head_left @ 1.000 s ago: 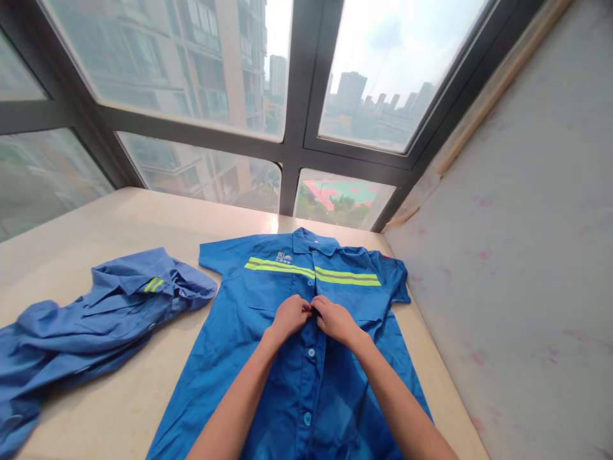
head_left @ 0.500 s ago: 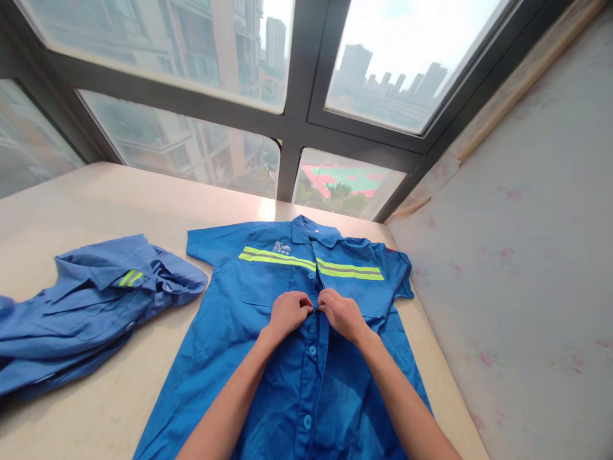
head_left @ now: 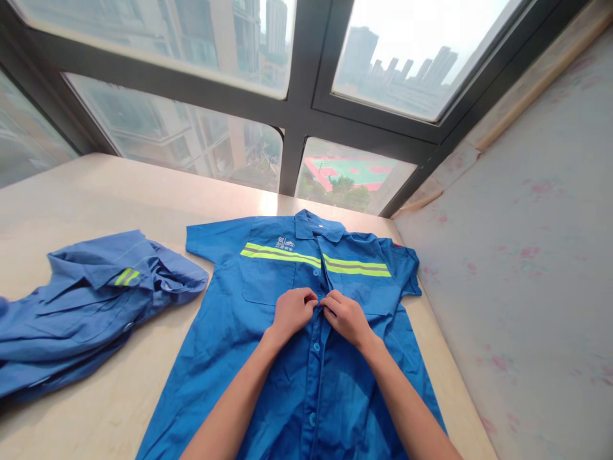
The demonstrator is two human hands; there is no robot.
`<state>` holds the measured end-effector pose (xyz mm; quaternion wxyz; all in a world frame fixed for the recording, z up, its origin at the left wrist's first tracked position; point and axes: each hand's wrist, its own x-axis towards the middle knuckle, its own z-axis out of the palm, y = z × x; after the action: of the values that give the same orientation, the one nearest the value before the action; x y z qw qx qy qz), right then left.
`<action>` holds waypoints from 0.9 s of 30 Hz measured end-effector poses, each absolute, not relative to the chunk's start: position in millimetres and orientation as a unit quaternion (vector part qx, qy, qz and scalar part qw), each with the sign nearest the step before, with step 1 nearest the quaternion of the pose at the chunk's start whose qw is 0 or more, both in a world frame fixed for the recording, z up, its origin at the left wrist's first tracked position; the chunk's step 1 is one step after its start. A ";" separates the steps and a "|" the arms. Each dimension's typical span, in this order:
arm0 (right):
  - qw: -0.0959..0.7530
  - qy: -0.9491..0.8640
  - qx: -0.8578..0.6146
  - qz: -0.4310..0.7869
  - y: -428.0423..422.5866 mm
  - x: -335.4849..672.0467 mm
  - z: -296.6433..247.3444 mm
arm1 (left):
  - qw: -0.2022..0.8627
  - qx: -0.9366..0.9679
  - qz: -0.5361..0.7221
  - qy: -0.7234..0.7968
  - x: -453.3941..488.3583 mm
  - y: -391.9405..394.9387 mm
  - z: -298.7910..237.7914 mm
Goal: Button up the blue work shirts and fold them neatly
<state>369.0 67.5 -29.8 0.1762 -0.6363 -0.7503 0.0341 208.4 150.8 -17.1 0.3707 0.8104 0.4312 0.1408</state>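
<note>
A blue short-sleeved work shirt (head_left: 268,364) lies spread face up, collar toward the window, with yellow-and-grey reflective bands across the chest. Both hands meet at its front opening, at chest-pocket height. My left hand (head_left: 294,313) pinches the placket edge carrying the buttons. From the other side, my right hand (head_left: 345,316) pinches the facing front edge, fingertips nearly touching the left ones. Whatever sits between the fingertips is hidden. One button (head_left: 317,273) shows above the hands; a lower button (head_left: 316,347) and another further down stay uncovered on the placket.
At the left lies a crumpled blue garment (head_left: 96,306) with a yellow reflective patch. Both rest on a pale wooden surface (head_left: 143,396). Dark window frames (head_left: 299,121) rise behind, and a flower-patterned wall (head_left: 527,287) bounds the right side.
The view has shifted slightly. Both hands remain at the same spot on the shirt front, with their fingertips a little closer together.
</note>
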 end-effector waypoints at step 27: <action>0.258 -0.705 -0.660 -0.003 67.6 363.9 -35.4 | 0.388 0.793 0.214 0.419 206.1 152.3 -25.2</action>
<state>363.9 67.6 -35.4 0.2580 -0.6601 -0.7054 -0.0029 206.1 152.3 -25.2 0.3883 0.7926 0.4186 0.2137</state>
